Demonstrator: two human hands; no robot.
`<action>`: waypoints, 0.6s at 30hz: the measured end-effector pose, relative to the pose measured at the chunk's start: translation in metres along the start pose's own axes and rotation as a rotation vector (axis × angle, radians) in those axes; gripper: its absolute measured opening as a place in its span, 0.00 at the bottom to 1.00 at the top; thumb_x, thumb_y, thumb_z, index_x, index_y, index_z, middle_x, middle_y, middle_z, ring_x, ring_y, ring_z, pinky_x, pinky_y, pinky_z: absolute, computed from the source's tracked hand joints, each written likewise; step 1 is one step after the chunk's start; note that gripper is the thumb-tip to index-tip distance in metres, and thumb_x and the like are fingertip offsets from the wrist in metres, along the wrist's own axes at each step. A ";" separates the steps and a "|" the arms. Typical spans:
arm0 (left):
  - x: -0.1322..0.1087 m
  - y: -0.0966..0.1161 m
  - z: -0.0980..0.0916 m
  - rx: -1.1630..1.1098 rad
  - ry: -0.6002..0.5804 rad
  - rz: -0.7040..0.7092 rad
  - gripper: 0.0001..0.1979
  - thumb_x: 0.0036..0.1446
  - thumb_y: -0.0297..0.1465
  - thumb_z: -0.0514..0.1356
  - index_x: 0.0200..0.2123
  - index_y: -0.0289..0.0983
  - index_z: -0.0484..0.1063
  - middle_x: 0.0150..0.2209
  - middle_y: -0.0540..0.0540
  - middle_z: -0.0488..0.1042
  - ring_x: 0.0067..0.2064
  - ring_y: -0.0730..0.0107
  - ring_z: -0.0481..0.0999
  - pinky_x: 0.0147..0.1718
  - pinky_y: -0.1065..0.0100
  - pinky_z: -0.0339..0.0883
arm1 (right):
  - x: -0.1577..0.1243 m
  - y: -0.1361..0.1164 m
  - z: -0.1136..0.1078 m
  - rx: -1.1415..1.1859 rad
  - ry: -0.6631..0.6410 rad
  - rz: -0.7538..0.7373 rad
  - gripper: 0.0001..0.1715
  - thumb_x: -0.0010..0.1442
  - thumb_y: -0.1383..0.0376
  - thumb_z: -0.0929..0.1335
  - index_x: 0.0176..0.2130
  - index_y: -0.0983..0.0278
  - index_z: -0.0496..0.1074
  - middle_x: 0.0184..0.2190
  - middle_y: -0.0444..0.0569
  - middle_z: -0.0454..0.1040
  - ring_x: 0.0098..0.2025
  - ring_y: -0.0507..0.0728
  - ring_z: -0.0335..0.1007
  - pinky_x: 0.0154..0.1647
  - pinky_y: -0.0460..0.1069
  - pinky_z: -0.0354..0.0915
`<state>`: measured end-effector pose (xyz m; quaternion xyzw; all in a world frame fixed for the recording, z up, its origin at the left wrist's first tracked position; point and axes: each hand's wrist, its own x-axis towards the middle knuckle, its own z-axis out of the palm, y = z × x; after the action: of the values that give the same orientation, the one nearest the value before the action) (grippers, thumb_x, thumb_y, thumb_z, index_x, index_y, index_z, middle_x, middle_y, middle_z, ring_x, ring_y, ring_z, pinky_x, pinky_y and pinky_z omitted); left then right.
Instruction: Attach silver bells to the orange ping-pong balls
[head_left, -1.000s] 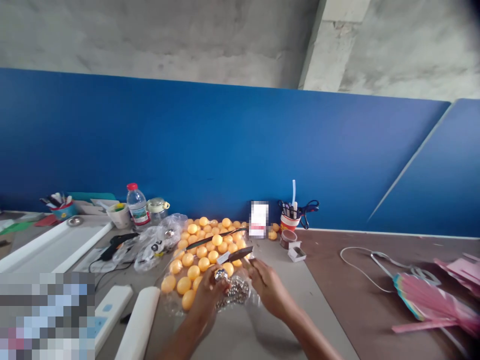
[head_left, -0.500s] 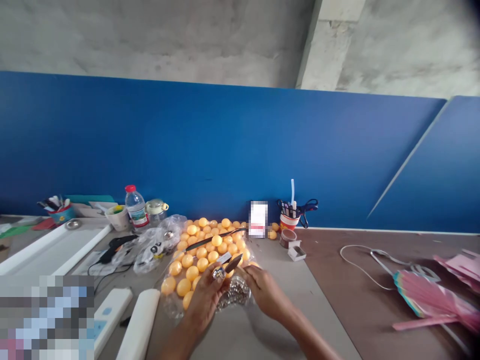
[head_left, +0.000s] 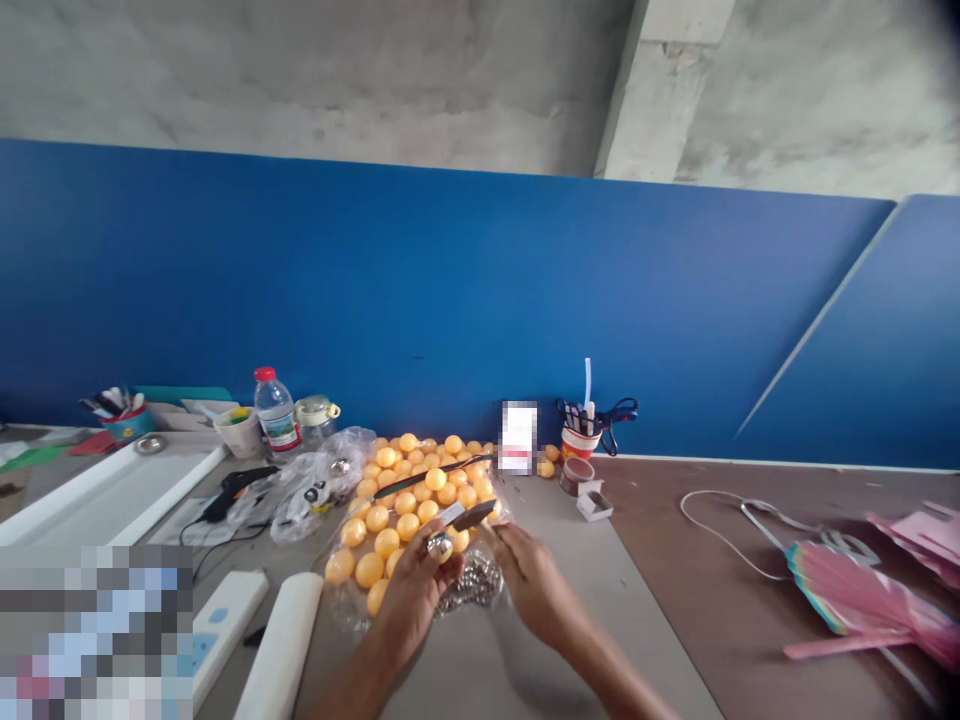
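My left hand [head_left: 409, 590] is closed around a shiny, round silver ball [head_left: 440, 545] with its fingers and thumb. Just above the ball, a dark brown flat strip [head_left: 474, 516] slants up to the right; what grips it is hard to see. My right hand [head_left: 529, 570] is close by, fingers bent together near the strip's right end, and whatever they pinch is hidden. Beneath and between the hands lies a heap of small silver pieces [head_left: 476, 582] in clear plastic. Behind them spreads a bag of orange balls [head_left: 405, 527], with a long dark strip [head_left: 420, 478] across it.
On the left are a water bottle [head_left: 277, 415], a glass jar [head_left: 316, 415], crumpled plastic [head_left: 304, 500], a glue gun [head_left: 238, 490], a white tray [head_left: 214, 462] and a power strip [head_left: 229, 625]. A cup of tools [head_left: 579, 440] and small box [head_left: 595, 503] stand right; a pink fan [head_left: 862, 590] lies farther right.
The brown strip has swung flatter and its tip now points farther right. The silver ball has turned slightly in my left hand. My right hand has shifted slightly.
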<state>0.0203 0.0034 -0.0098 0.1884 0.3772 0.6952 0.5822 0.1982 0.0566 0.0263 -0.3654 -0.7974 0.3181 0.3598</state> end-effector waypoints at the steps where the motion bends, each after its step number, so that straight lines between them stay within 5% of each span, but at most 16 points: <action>1: 0.000 0.000 0.000 -0.022 -0.007 0.003 0.26 0.39 0.40 0.82 0.42 0.41 0.81 0.36 0.48 0.84 0.39 0.61 0.83 0.48 0.56 0.74 | 0.000 -0.002 -0.002 0.014 0.032 -0.004 0.20 0.75 0.55 0.59 0.38 0.60 0.72 0.37 0.54 0.80 0.39 0.60 0.77 0.43 0.52 0.71; 3: -0.001 0.001 0.001 -0.057 -0.013 -0.012 0.23 0.42 0.36 0.81 0.42 0.40 0.81 0.38 0.47 0.84 0.39 0.61 0.83 0.48 0.57 0.74 | 0.000 -0.004 -0.001 0.026 0.038 -0.012 0.20 0.75 0.56 0.58 0.40 0.61 0.73 0.39 0.55 0.80 0.41 0.61 0.77 0.45 0.52 0.71; 7: -0.001 0.004 0.000 -0.094 0.016 -0.120 0.18 0.46 0.23 0.77 0.41 0.37 0.81 0.41 0.44 0.85 0.38 0.64 0.83 0.45 0.62 0.76 | -0.001 -0.006 0.006 -0.053 -0.162 0.038 0.18 0.73 0.60 0.59 0.38 0.62 0.74 0.41 0.58 0.82 0.44 0.63 0.79 0.47 0.54 0.72; 13: 0.001 0.005 -0.002 -0.198 -0.056 -0.084 0.18 0.48 0.25 0.77 0.44 0.37 0.81 0.36 0.44 0.85 0.38 0.61 0.85 0.45 0.62 0.78 | 0.000 -0.008 -0.001 0.012 0.012 0.004 0.19 0.74 0.57 0.58 0.38 0.60 0.72 0.37 0.54 0.80 0.39 0.60 0.76 0.43 0.52 0.72; 18: 0.004 0.007 -0.004 -0.227 0.000 -0.122 0.11 0.56 0.19 0.69 0.42 0.35 0.80 0.41 0.41 0.86 0.38 0.64 0.85 0.42 0.63 0.80 | -0.002 -0.010 0.008 -0.066 -0.154 0.035 0.19 0.74 0.60 0.59 0.37 0.60 0.73 0.38 0.56 0.81 0.41 0.61 0.79 0.45 0.52 0.72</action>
<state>0.0122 0.0059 -0.0081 0.0979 0.3070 0.6968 0.6409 0.1895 0.0473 0.0294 -0.3653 -0.8264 0.3250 0.2794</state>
